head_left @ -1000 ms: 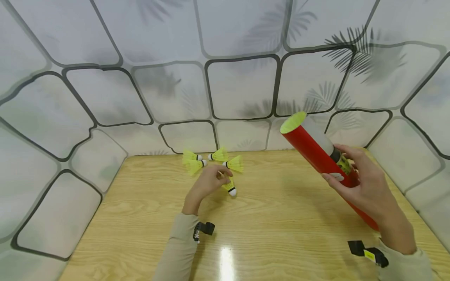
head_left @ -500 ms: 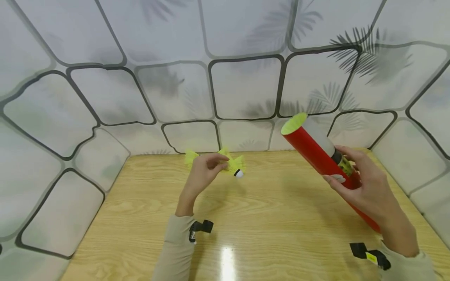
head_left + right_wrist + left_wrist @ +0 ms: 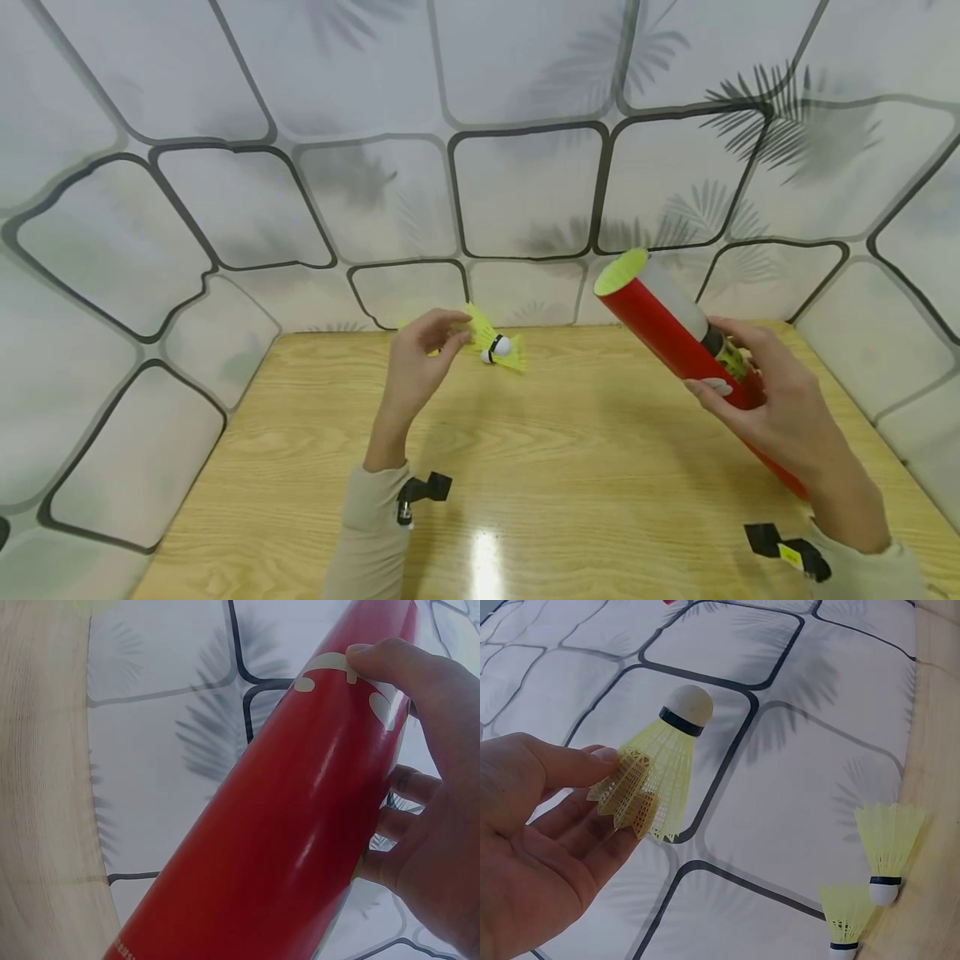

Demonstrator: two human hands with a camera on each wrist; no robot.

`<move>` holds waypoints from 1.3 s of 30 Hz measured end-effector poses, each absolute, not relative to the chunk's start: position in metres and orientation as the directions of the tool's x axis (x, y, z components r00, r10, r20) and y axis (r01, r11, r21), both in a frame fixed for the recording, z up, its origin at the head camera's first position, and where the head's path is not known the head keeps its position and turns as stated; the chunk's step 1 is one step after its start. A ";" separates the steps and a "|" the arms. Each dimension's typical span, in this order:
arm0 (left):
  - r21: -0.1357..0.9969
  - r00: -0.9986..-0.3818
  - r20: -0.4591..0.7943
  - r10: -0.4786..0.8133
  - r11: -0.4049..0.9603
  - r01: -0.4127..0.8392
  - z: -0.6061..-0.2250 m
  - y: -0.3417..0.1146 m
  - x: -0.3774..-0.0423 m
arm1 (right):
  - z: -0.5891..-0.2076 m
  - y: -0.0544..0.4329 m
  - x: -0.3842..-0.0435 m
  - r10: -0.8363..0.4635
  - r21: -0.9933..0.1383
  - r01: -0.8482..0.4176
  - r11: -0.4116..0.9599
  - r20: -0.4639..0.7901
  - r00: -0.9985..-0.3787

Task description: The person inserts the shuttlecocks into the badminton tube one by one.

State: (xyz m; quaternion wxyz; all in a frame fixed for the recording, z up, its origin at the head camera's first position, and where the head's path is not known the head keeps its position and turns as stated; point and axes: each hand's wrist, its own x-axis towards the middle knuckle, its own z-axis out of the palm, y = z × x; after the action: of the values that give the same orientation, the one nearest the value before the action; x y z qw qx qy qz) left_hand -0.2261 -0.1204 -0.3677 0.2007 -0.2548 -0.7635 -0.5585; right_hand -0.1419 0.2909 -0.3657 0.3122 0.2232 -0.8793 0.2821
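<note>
My left hand [image 3: 416,358] pinches a yellow shuttlecock [image 3: 649,780] by its skirt between thumb and fingers. Its white cork with a black band points up and right in the left wrist view, with the skirt toward my palm. At the right, my right hand [image 3: 791,408] grips a red shuttlecock tube [image 3: 663,333] around its lower half, thumb on the near side. The tube is tilted, its round mouth [image 3: 624,272] facing up and left and showing a yellow-green inside. In the right wrist view, the thumb lies on a white mark on the red wall.
Loose yellow shuttlecocks lie near the back edge of the wooden table [image 3: 570,450]: one [image 3: 515,358] behind the held one, others mostly hidden by my left hand. Two more shuttlecocks [image 3: 889,840] show in the left wrist view. A patterned backdrop [image 3: 525,192] stands directly behind.
My left hand has lifted the shuttlecock off the table, up and back over the others, and its cork has turned from pointing down to pointing right. The right hand and tube stay nearly still.
</note>
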 end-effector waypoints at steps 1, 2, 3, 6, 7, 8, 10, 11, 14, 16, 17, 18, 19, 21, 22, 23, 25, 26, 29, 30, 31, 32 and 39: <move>0.748 -0.785 0.599 0.158 0.239 0.619 -0.367 -0.120 -0.226 | -0.366 0.290 -0.142 -0.219 -0.355 -0.571 0.740 0.675 -0.705; 0.747 -0.780 0.607 0.150 0.229 0.625 -0.366 -0.120 -0.225 | -0.366 0.290 -0.142 -0.222 -0.354 -0.574 0.739 0.676 -0.703; 0.744 -0.776 0.615 0.142 0.223 0.630 -0.365 -0.120 -0.225 | -0.367 0.290 -0.142 -0.225 -0.352 -0.576 0.737 0.677 -0.701; 0.729 -0.756 0.643 0.120 0.206 0.652 -0.361 -0.120 -0.222 | -0.367 0.288 -0.143 -0.229 -0.350 -0.578 0.737 0.675 -0.701; 0.725 -0.751 0.651 0.111 0.203 0.658 -0.360 -0.120 -0.222 | -0.367 0.287 -0.142 -0.231 -0.349 -0.579 0.737 0.675 -0.700; 0.721 -0.746 0.658 0.101 0.200 0.663 -0.358 -0.119 -0.221 | -0.367 0.286 -0.142 -0.232 -0.348 -0.579 0.737 0.675 -0.700; 0.714 -0.737 0.671 0.081 0.197 0.671 -0.355 -0.119 -0.219 | -0.366 0.284 -0.142 -0.231 -0.350 -0.574 0.741 0.669 -0.706; 0.711 -0.733 0.677 0.071 0.194 0.676 -0.354 -0.118 -0.218 | -0.366 0.283 -0.142 -0.231 -0.351 -0.573 0.741 0.668 -0.708; 0.703 -0.720 0.692 0.042 0.183 0.687 -0.351 -0.118 -0.216 | -0.367 0.281 -0.142 -0.237 -0.350 -0.580 0.735 0.669 -0.704; 0.698 -0.711 0.703 0.027 0.165 0.697 -0.349 -0.117 -0.214 | -0.368 0.280 -0.142 -0.245 -0.349 -0.589 0.729 0.670 -0.701; 0.696 -0.706 0.708 0.020 0.154 0.701 -0.348 -0.117 -0.213 | -0.368 0.279 -0.143 -0.250 -0.350 -0.596 0.723 0.672 -0.698; 0.694 -0.703 0.711 0.014 0.146 0.705 -0.347 -0.117 -0.212 | -0.369 0.279 -0.143 -0.254 -0.348 -0.598 0.722 0.670 -0.697; 0.692 -0.700 0.714 0.010 0.137 0.709 -0.346 -0.117 -0.212 | -0.369 0.278 -0.143 -0.259 -0.347 -0.600 0.721 0.669 -0.697; 0.692 -0.697 0.717 0.004 0.122 0.712 -0.345 -0.116 -0.210 | -0.369 0.276 -0.143 -0.267 -0.345 -0.605 0.718 0.665 -0.697; 0.692 -0.697 0.717 0.002 0.117 0.713 -0.344 -0.116 -0.210 | -0.369 0.276 -0.143 -0.271 -0.346 -0.607 0.716 0.663 -0.698; 0.692 -0.697 0.718 0.002 0.112 0.713 -0.344 -0.116 -0.209 | -0.369 0.275 -0.143 -0.274 -0.346 -0.608 0.714 0.661 -0.698; 0.690 -0.694 0.720 0.004 0.101 0.717 -0.342 -0.115 -0.208 | -0.369 0.274 -0.143 -0.279 -0.350 -0.611 0.710 0.656 -0.701; 0.688 -0.691 0.723 0.004 0.096 0.720 -0.342 -0.115 -0.207 | -0.368 0.273 -0.143 -0.283 -0.350 -0.615 0.707 0.657 -0.699; 0.680 -0.682 0.732 -0.007 0.083 0.729 -0.340 -0.113 -0.205 | -0.367 0.271 -0.143 -0.285 -0.363 -0.612 0.703 0.644 -0.710; 0.676 -0.677 0.735 -0.012 0.079 0.733 -0.339 -0.113 -0.205 | -0.367 0.270 -0.143 -0.288 -0.362 -0.614 0.701 0.644 -0.708; 0.672 -0.673 0.739 -0.018 0.075 0.736 -0.339 -0.112 -0.204 | -0.366 0.270 -0.143 -0.292 -0.363 -0.617 0.699 0.642 -0.709; 0.669 -0.669 0.743 -0.025 0.071 0.740 -0.338 -0.112 -0.204 | -0.366 0.269 -0.143 -0.297 -0.362 -0.622 0.694 0.644 -0.706; 0.644 -0.642 0.765 -0.042 0.047 0.764 -0.334 -0.106 -0.201 | -0.367 0.264 -0.145 -0.314 -0.363 -0.639 0.679 0.642 -0.699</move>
State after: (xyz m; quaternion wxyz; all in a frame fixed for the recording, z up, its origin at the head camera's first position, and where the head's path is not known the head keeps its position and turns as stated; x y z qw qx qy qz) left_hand -0.2013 -0.1056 -0.3335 0.3189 -0.2777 -0.6495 -0.6319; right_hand -0.1449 0.2636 -0.3675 0.2760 0.2728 -0.8736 0.2938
